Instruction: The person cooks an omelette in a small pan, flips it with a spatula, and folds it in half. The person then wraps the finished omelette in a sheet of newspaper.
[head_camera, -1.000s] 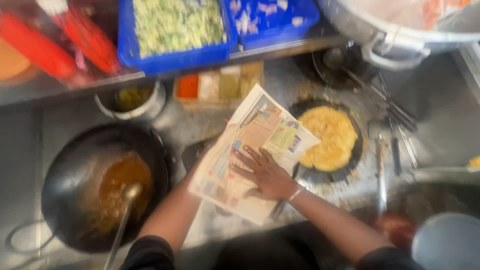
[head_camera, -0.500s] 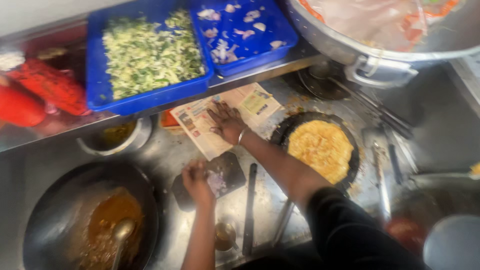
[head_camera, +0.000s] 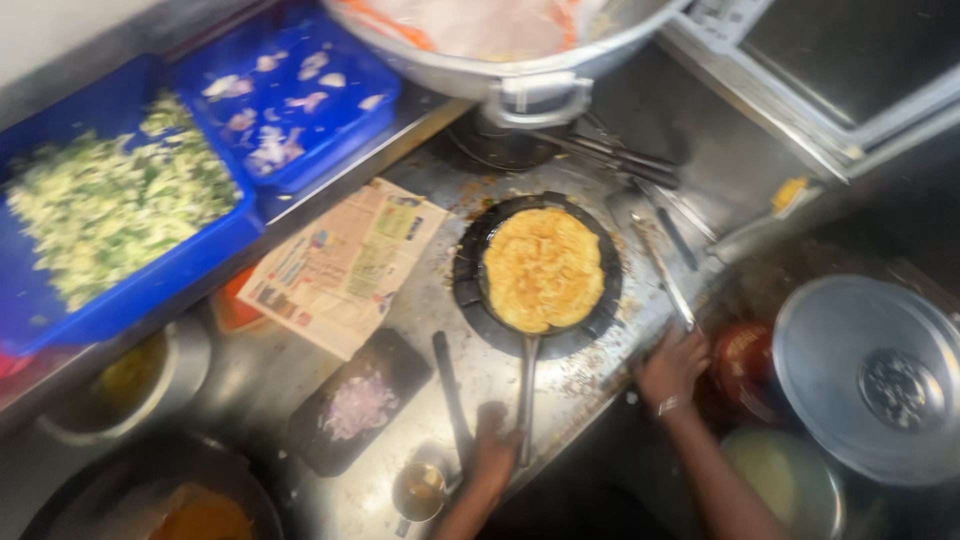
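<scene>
A yellow omelette (head_camera: 543, 268) lies in a small black frying pan (head_camera: 470, 290) on the steel counter. My left hand (head_camera: 495, 445) is curled at the end of the pan handle (head_camera: 526, 390), beside a dark flat utensil (head_camera: 448, 385). Fingers spread, my right hand (head_camera: 672, 365) rests on the counter's front edge, right of the pan, at the near end of a long metal utensil (head_camera: 660, 270). It holds nothing. A sheet of newspaper (head_camera: 345, 265) lies flat to the left of the pan, apart from both hands.
A black tray of chopped onion (head_camera: 360, 405) and a small steel cup (head_camera: 420, 490) sit near my left hand. Blue crates of chopped vegetables (head_camera: 110, 205) and onion pieces (head_camera: 285, 100) stand behind. A large steel vessel (head_camera: 520, 60), tongs (head_camera: 610, 155), a red pot (head_camera: 740, 360) and a steel lid (head_camera: 870, 375) surround the pan.
My right hand has left the newspaper and dropped to the counter edge right of the pan. My left hand has gone from the onion tray to the pan handle. The view shifted right.
</scene>
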